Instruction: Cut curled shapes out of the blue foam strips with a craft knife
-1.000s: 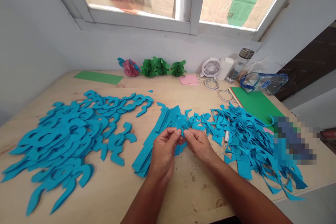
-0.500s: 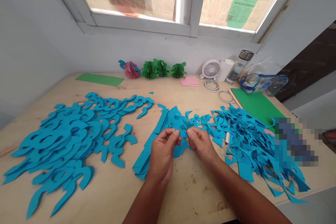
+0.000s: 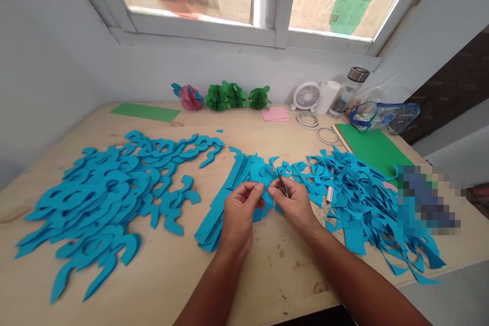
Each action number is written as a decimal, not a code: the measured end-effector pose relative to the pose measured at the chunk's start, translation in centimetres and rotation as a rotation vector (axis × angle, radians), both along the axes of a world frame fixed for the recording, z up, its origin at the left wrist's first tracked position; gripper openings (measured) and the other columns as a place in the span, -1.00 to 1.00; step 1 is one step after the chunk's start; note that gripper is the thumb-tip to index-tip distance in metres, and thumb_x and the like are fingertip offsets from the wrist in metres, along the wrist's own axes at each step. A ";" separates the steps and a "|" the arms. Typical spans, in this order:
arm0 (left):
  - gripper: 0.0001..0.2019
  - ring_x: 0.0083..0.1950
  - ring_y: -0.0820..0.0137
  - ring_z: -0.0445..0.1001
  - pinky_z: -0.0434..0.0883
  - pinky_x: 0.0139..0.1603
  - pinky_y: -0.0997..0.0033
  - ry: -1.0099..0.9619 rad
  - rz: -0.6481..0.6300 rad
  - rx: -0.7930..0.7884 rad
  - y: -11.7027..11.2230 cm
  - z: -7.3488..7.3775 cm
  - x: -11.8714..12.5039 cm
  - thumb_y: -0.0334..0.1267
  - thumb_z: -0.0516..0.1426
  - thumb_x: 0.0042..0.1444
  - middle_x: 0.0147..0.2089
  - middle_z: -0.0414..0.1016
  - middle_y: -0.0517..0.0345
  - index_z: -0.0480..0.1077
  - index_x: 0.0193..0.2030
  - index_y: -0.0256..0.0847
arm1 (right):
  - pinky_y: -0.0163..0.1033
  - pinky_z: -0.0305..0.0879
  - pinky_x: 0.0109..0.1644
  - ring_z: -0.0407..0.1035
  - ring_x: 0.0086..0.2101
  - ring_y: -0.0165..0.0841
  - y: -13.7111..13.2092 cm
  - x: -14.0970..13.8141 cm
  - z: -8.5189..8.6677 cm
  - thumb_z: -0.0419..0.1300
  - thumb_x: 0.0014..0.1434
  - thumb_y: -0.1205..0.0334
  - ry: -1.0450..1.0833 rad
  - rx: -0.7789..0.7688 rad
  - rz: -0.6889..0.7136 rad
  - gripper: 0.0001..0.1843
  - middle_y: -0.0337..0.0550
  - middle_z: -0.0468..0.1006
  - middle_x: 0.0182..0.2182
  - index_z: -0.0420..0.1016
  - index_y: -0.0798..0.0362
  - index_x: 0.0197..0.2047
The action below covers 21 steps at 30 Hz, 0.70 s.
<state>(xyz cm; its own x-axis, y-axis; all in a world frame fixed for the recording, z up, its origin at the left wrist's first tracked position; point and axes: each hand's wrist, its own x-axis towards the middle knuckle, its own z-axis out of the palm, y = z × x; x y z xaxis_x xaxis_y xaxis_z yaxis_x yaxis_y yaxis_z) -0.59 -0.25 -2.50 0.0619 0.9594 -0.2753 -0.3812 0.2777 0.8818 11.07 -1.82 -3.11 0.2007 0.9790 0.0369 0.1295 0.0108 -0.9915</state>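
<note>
My left hand (image 3: 241,209) is closed, thumb and fingertips pinched at the edge of a piece of blue paper (image 3: 260,169). Just to its right, my right hand (image 3: 293,205) is closed around a small pair of dark scissors (image 3: 282,184), whose blades point up and away from me. The fingertips of both hands are a short gap apart. Under and beyond my left hand lies a stack of blue paper strips (image 3: 219,209), some with curved drawn lines. How much of the paper is pinched is partly hidden by my fingers.
Curly blue cut-outs (image 3: 95,196) are heaped at left. Blue scraps (image 3: 359,193) cover the right, with a white marker (image 3: 329,194) among them. Behind stand green paper decorations (image 3: 229,96), a fan (image 3: 306,96), tape rolls (image 3: 307,119), a bottle (image 3: 348,92) and green sheets (image 3: 378,150).
The scissors' dark blades now show in my right hand; before, they were hardly visible. My hands stay close together, with the fingers slightly shifted. The whole view has moved a little.
</note>
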 end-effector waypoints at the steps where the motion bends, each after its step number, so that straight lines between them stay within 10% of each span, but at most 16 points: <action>1: -0.82 -0.55 0.55 0.27 0.25 -0.47 0.51 -0.006 0.011 0.001 0.1 0.0 -0.1 -0.24 0.29 -0.14 -0.57 0.34 0.30 0.40 -0.49 -0.27 | -0.34 0.01 -0.51 0.05 -0.56 -0.47 0.0 0.0 0.1 0.20 0.03 0.14 -0.013 0.004 0.012 -0.78 -0.33 0.21 -0.63 0.37 0.08 -0.53; 11: -0.79 -0.61 0.55 0.26 0.24 -0.56 0.53 -0.121 0.201 -0.013 0.8 0.8 -1.3 -0.23 0.30 -0.20 -0.62 0.28 0.33 0.37 -0.48 -0.25 | -0.38 -0.23 -0.64 -0.10 -0.69 -0.54 1.0 0.8 -0.6 0.29 -0.08 0.04 0.469 -0.067 -0.374 -0.58 -0.49 0.06 -0.72 0.40 0.09 -0.18; 21: -0.79 -0.59 0.51 0.26 0.25 -0.56 0.49 0.124 0.322 0.084 2.0 1.6 -6.2 -0.21 0.27 -0.24 -0.59 0.29 0.31 0.37 -0.46 -0.23 | -0.42 -0.26 -0.67 -0.16 -0.71 -0.59 1.1 0.9 -0.2 0.33 -0.14 0.14 0.582 -0.055 -0.338 -0.57 -0.54 0.03 -0.75 0.43 0.14 -0.18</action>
<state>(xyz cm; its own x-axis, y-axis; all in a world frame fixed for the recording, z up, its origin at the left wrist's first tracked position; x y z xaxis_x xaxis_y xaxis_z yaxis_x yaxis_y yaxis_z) -6.76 1.78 -0.88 -0.2767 0.9438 -0.1809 -0.3255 0.0850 0.9417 11.98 -0.72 -3.28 0.4683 0.8561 -0.2186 -0.4389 0.0107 -0.8985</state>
